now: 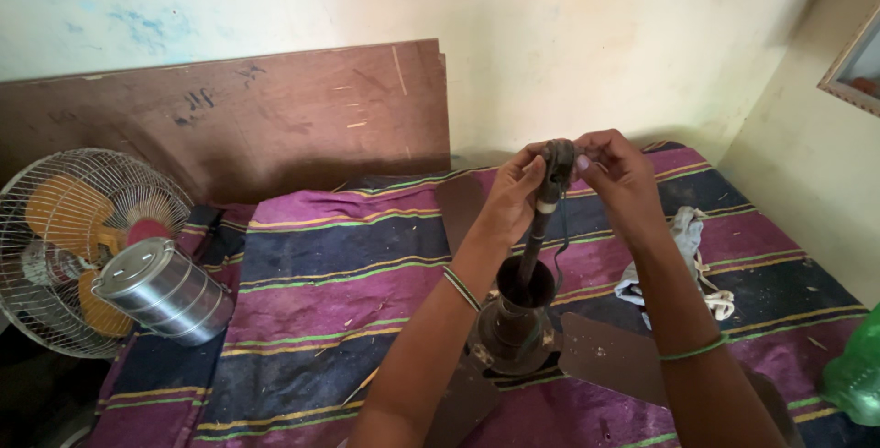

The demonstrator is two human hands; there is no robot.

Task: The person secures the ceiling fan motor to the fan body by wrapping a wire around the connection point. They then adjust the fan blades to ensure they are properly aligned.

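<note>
Gripping fan rod [541,228], steel tiffin [165,290] closed

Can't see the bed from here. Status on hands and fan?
Left hand and right hand both gripping the rod top. Ceiling fan upright on striped blanket. Nothing blocking; cloth lies beside it.

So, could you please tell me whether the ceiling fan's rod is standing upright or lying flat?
Upright: the rod rises from the fan motor, its top held by the left hand and right hand.
</note>
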